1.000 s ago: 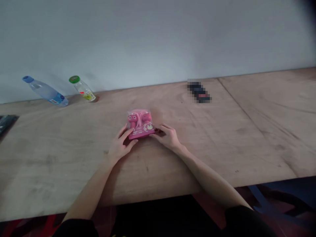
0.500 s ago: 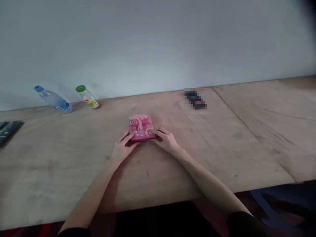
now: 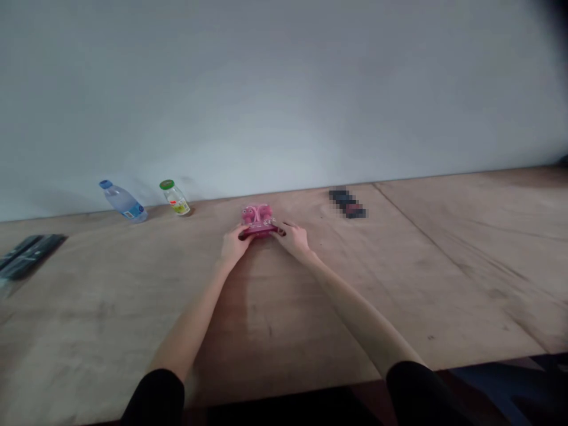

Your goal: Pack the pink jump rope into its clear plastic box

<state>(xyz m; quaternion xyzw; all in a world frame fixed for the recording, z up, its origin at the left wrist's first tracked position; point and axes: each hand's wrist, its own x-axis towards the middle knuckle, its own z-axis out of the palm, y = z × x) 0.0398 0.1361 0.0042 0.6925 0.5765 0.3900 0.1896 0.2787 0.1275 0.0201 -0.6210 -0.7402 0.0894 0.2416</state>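
A small pink package (image 3: 258, 222) with two rounded pink pieces and a pink cord under clear plastic is at the middle of the wooden table. My left hand (image 3: 235, 241) grips its left side, thumb at the near edge and fingers on the left corner. On the right side, my right hand (image 3: 293, 238) holds the other corner between thumb and fingers. Its darker pink near edge faces me. The fingertips partly cover both lower corners.
A clear bottle with a blue cap (image 3: 125, 203) and a green-lidded glass bottle (image 3: 176, 199) stand near the wall at back left. Dark flat packs (image 3: 33, 255) lie far left. A pixelated dark item (image 3: 347, 203) lies right of centre on the wooden table (image 3: 399, 284).
Both arms reach farther forward, and the pink package is closer to the wall. The camera view has shifted, showing more of the dark packs at left.
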